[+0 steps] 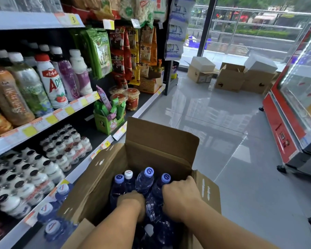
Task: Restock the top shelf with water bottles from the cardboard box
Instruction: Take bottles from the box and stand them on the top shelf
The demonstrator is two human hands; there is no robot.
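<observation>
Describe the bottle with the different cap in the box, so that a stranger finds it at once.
Look into the open cardboard box on the floor beside the shelves, where both hands reach. Among the upright water bottles, it stands second from the left. Only this white-capped bottle has a white cap; its neighbours' caps are light blue.

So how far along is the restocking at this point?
Nothing visibly shelved yet: the top shelf is out of view. In hand: both hands are down in the cardboard box, left hand and right hand gripping water bottles. Left: several bottles remain in the box.
</observation>
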